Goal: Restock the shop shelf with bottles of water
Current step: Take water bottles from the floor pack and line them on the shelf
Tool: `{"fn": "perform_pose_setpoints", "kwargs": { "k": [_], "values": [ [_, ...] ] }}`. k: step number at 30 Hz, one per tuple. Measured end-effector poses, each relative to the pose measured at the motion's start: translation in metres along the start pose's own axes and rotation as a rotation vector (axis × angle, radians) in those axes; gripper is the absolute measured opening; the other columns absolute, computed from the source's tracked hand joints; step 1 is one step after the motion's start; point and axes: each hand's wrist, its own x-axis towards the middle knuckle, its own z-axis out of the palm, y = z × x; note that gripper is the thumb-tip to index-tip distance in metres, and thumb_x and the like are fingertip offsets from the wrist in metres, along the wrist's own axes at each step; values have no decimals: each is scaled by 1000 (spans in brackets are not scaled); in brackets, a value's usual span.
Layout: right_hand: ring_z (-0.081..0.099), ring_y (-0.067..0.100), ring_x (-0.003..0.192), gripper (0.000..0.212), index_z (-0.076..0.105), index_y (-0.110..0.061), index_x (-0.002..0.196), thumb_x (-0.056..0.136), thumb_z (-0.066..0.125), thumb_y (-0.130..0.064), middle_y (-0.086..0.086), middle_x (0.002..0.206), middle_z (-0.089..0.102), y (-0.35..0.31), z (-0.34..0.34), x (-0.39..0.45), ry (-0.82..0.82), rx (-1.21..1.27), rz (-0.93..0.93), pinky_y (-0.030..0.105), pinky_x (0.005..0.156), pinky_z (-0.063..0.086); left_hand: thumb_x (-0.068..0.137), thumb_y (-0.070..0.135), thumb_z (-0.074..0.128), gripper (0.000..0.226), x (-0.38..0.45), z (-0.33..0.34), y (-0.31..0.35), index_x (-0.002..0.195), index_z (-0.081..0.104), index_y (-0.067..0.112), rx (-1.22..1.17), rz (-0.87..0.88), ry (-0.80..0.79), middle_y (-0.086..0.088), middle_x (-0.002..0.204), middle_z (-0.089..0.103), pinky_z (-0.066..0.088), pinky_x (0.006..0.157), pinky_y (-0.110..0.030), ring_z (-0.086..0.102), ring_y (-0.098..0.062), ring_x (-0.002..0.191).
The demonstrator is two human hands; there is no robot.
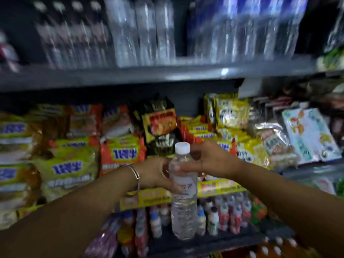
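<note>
A clear water bottle (183, 205) with a white cap is held upright in front of the shelves, at the centre of the view. My left hand (158, 173), with a metal bangle on the wrist, grips its upper body from the left. My right hand (208, 159) grips the bottle's shoulder from the right, thumb across the front. Above, the grey top shelf (167, 75) carries rows of blurred water bottles (145, 30), with more blue-labelled ones (251, 28) to the right.
The middle shelf holds stacked instant noodle packets (74, 155) and snack bags (307, 135). Small drink bottles (223, 215) with coloured labels stand on the lower shelf behind a yellow price strip (149, 199). Dark-capped bottles (70, 34) fill the top left.
</note>
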Motion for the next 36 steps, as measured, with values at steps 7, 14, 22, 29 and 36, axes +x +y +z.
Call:
{"fn": "perform_pose_setpoints", "kwargs": {
  "k": [7, 14, 22, 29, 36],
  "values": [
    [63, 7, 70, 48, 71, -22, 101, 63, 70, -51, 3, 88, 71, -110, -73, 44, -14, 141, -69, 23, 59, 49, 71, 20, 78, 18, -38, -107, 97, 84, 70, 28, 65, 99, 193, 20, 77, 71, 48, 69, -9, 65, 7, 77],
    [58, 22, 67, 58, 62, 8, 100, 72, 71, -42, 24, 82, 58, -192, -129, 108, 160, 102, -111, 27, 58, 46, 58, 39, 77, 53, -49, -200, 148, 103, 69, 13, -52, 186, 370, -1, 102, 73, 51, 93, -34, 67, -17, 99],
    [52, 9, 49, 44, 69, -1, 87, 76, 71, -44, 1, 62, 61, -236, -173, 190, 312, 41, -156, 22, 47, 39, 72, 25, 75, 40, -40, -279, 157, 108, 60, 15, -79, 299, 479, -2, 106, 70, 53, 90, -34, 67, -15, 98],
    [47, 3, 35, 47, 68, -3, 94, 78, 68, -47, -8, 44, 57, -235, -208, 244, 416, 64, -132, 15, 41, 35, 76, 21, 74, 28, -4, -297, 130, 96, 61, 8, -2, 172, 579, -10, 95, 68, 57, 71, -23, 65, -16, 79],
    [58, 12, 55, 35, 67, -8, 81, 77, 72, -42, 2, 67, 66, -200, -208, 290, 342, 6, -119, 22, 50, 41, 72, 26, 78, 22, 43, -294, 111, 71, 62, 12, 118, 28, 630, -9, 72, 69, 57, 70, -33, 65, -17, 68]
  ]
}}
